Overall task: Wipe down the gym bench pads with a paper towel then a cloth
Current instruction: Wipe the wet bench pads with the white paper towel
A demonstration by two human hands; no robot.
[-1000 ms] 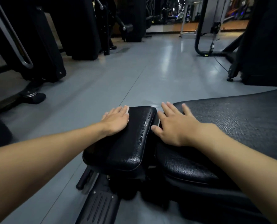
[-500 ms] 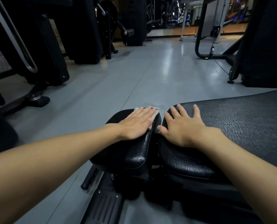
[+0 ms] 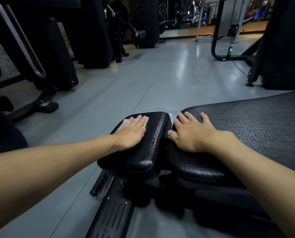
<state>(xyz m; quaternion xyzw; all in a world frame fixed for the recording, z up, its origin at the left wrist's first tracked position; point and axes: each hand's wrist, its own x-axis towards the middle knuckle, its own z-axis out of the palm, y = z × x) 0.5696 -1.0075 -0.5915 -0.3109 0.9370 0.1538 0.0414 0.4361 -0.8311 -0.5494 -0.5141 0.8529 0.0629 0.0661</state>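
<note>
A white paper towel is pressed onto the far left of the small pad by the left hand, fingers straight and together, probably so a wide strip is rubbed at once. The right hand is laid flat on the long pad beside it, fingers spread and nothing held, likely so it is held steady.

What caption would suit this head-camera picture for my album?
Left hand presses a pale towel flat on the small bench pad while the right hand rests on the larger pad.
</note>
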